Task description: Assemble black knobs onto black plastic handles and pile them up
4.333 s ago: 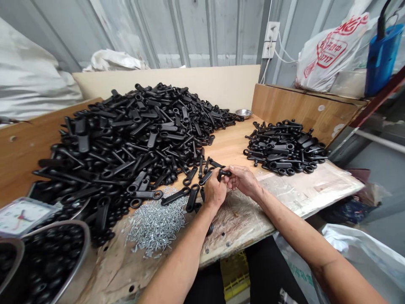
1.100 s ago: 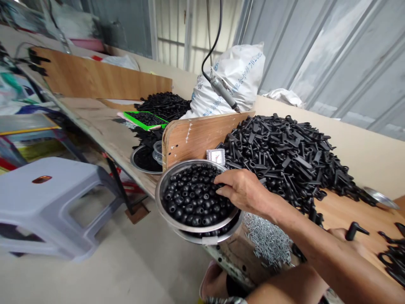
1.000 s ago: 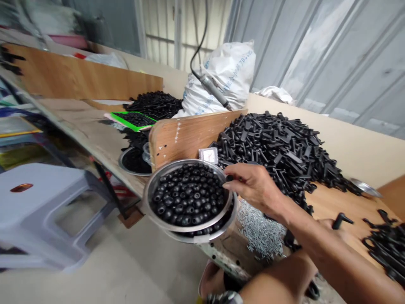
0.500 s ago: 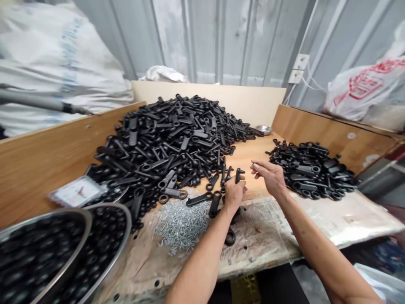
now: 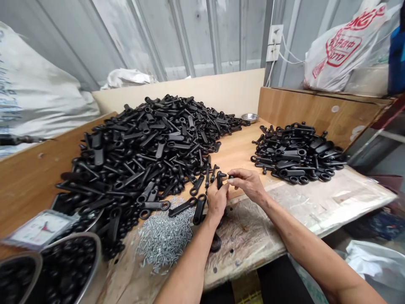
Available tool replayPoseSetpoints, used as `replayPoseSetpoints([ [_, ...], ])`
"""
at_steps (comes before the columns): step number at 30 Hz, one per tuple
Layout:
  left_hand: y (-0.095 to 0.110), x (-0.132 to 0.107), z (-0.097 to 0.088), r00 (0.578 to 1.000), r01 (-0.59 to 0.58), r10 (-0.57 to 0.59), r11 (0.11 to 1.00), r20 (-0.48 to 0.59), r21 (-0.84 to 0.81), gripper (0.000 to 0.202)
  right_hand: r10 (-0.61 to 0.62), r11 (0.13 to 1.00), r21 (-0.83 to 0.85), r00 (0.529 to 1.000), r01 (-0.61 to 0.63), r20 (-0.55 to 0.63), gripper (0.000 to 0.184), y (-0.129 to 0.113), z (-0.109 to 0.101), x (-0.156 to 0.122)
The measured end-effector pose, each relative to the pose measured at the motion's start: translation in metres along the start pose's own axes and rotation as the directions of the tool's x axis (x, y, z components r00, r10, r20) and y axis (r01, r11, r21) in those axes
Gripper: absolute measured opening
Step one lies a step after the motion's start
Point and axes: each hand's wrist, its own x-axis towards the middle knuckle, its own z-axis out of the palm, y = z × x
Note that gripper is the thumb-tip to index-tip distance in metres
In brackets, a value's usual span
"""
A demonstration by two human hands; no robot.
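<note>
My left hand (image 5: 217, 199) is closed around a black crank handle (image 5: 220, 180), its narrow end with a short side peg sticking up past my thumb. Close on its right, my right hand (image 5: 248, 184) pinches a small black knob (image 5: 230, 177) between thumb and fingertips, at the peg's tip. Whether knob and peg touch, I cannot tell. Several loose black handles with ring ends (image 5: 199, 209) lie just left of my left hand. A heap of small silvery pins (image 5: 164, 238) spreads left of my left forearm.
A big heap of black handles (image 5: 152, 143) fills the bench's back left. A smaller pile of handles with knobs (image 5: 297, 154) lies at right. Basins of black knobs (image 5: 71, 261) and a boxed clock (image 5: 41, 228) stand front left. A metal dish (image 5: 249, 118) sits behind, near wooden side boards (image 5: 303, 103).
My right hand has moved left to my left hand, bringing the knob to the handle's peg. My left hand still grips the handle. The view has turned to the right.
</note>
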Motion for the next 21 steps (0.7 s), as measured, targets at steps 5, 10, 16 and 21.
replayPoseSetpoints([
  [5, 0.008, -0.002, -0.002, 1.000, -0.021, 0.021, 0.999, -0.012, 0.043, 0.014, -0.020, 1.000, -0.018, 1.000, 0.020, 0.004, 0.020, 0.000, 0.003, -0.003],
  [10, 0.014, -0.004, -0.003, 0.994, -0.111, 0.108, 0.987, 0.034, 0.117, 0.013, -0.032, 0.999, -0.010, 0.999, 0.033, 0.042, 0.021, 0.001, 0.003, -0.003],
  [16, 0.012, -0.004, -0.002, 0.985, -0.167, 0.174, 0.951, -0.003, 0.261, 0.017, 0.068, 0.994, 0.084, 0.993, -0.076, 0.095, 0.022, 0.003, -0.002, -0.001],
  [21, 0.011, -0.004, -0.002, 0.984, -0.156, 0.174, 0.934, -0.030, 0.322, 0.019, 0.131, 0.967, 0.199, 0.982, -0.158, 0.139, 0.025, 0.002, -0.002, -0.001],
])
